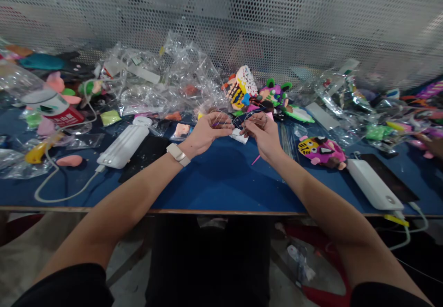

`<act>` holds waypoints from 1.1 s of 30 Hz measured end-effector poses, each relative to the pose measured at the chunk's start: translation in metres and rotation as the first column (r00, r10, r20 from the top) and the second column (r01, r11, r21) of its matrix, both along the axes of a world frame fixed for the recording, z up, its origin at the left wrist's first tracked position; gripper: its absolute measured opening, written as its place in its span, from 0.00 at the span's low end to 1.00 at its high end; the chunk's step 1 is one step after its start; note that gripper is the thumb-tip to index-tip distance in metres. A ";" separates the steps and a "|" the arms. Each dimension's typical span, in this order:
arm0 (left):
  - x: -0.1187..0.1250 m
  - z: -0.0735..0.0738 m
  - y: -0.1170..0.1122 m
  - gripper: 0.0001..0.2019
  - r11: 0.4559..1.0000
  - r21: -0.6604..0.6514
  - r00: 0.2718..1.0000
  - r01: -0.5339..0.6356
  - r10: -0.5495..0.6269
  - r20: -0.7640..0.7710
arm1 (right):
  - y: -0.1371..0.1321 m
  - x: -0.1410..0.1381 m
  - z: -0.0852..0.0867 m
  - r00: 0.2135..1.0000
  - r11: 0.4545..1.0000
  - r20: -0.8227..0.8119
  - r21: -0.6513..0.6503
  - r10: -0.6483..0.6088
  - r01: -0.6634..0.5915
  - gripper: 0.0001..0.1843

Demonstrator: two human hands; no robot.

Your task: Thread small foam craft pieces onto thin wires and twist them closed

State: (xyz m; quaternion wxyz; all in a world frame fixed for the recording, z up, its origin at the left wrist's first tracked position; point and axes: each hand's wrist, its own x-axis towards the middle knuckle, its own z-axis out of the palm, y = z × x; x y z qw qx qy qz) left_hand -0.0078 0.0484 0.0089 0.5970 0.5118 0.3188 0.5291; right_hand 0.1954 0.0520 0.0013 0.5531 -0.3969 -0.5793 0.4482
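My left hand (212, 132), with a pale watch band (178, 154) on its wrist, has its fingers curled and pressed together over the table. Facing it a short gap away, my right hand (262, 134) is closed in a pinch. Something thin and clear seems to show at the fingertips of both hands, too faint to name. A small white packet (239, 135) lies between the hands. Below the right hand, a thin pink stick (255, 160) shows. Behind them stand colourful clay figures, one with a white knobbly top (246, 80) and a purple and green one (274, 93).
Crumpled clear plastic bags (173, 76) pile up against the perforated metal panel (221, 7). White power banks (126, 143) with cables lie on both sides. A pink and yellow clay figure (322, 151) is right of my right hand; a red-and-white tub (57, 108) stands left. Another person's hand (431, 143) is at far right.
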 end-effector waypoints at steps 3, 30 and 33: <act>0.001 -0.001 -0.001 0.25 0.999 -0.029 1.000 0.023 -0.023 0.006 | -0.001 -0.001 0.001 1.000 1.000 -0.020 0.001 0.002 -0.002 0.17; 0.000 -0.005 0.003 0.22 0.980 0.029 0.976 -0.197 0.199 -0.087 | 0.002 0.002 -0.001 0.995 0.998 -0.103 -0.060 0.015 -0.022 0.16; 0.004 -0.005 0.001 0.25 0.982 0.025 0.979 -0.185 0.187 -0.082 | 0.001 0.002 0.000 0.994 0.991 -0.099 -0.118 0.049 -0.061 0.17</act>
